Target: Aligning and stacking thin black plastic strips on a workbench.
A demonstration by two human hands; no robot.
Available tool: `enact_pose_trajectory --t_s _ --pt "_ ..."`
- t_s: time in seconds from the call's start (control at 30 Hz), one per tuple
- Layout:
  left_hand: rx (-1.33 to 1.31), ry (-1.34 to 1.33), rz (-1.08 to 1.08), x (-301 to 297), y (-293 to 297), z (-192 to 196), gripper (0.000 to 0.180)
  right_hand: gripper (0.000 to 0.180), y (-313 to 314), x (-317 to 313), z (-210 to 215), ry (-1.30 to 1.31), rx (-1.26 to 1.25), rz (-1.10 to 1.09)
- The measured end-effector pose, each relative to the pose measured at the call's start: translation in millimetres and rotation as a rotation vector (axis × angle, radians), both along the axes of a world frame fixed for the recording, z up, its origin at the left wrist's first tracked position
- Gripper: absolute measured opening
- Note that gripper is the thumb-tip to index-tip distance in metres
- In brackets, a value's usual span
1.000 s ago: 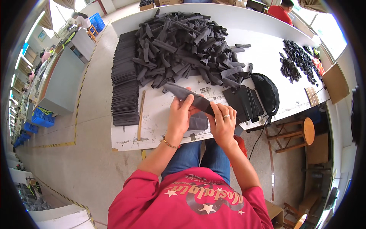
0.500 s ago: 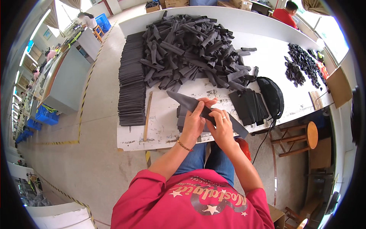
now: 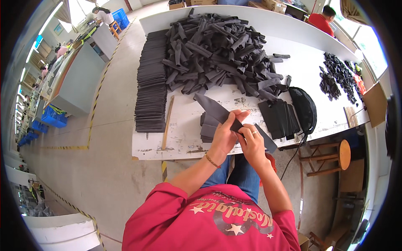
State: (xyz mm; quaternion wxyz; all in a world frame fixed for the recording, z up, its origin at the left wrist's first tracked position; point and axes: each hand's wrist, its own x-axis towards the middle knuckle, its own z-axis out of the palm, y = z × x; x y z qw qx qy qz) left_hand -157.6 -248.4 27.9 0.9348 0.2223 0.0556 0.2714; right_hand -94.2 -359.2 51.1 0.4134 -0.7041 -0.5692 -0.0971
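A long dark grey fabric strip (image 3: pixel 210 108) slants across both my hands, above the table's near edge. My left hand (image 3: pixel 225 134) is closed on its middle, with the thumb on top. My right hand (image 3: pixel 253 144), wearing a ring, pinches it just beside the left fingers. The strip's lower end (image 3: pixel 267 141) sticks out past my right hand. Beneath the strip lies a small stack of grey fabric pieces (image 3: pixel 208 129), partly hidden by my left hand. Right of my hands lie flat black pieces (image 3: pixel 276 119), overlapping, next to a rounded black fabric item (image 3: pixel 303 111).
A big heap of curled dark fabric pieces (image 3: pixel 217 54) covers the back of the white table (image 3: pixel 184 144). A tall row of flat dark pieces (image 3: pixel 150 83) lines the left edge, beside a thin wooden stick (image 3: pixel 168 121). Small black pieces (image 3: pixel 339 75) lie far right; a wooden stool (image 3: pixel 344 154) stands below.
The whole view has shifted slightly, so the table sits a little further right and up. Both hands still grip the fabric strip, with small finger movements on it.
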Motion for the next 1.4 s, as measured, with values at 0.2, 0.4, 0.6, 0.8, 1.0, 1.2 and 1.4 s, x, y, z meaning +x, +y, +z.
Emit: enact_pose_trajectory --t_s 0.2,0.4,0.6,0.8,1.0,1.2,1.4 --pt "-0.045 0.054 -0.066 -2 2 -9 0.031 0.024 -1 -4 6 0.054 -0.113 -0.058" --pt "-0.104 0.107 0.146 -5 33 10 0.030 0.020 -10 13 15 0.113 -0.146 0.063" --pt "-0.025 0.027 0.138 3 3 21 0.032 0.016 2 16 22 0.038 -0.029 0.121" --pt "-0.032 -0.013 0.167 3 -5 19 0.033 0.016 5 18 16 0.069 -0.007 0.142" --pt "-0.055 -0.048 0.164 4 -9 18 0.035 0.013 9 17 12 0.121 0.030 0.138" --pt "-0.071 -0.029 0.167 3 -9 16 0.034 0.013 10 17 12 0.138 0.018 0.149" --pt "-0.057 0.012 0.129 2 -4 13 0.035 0.019 7 13 8 0.317 -0.036 0.085"
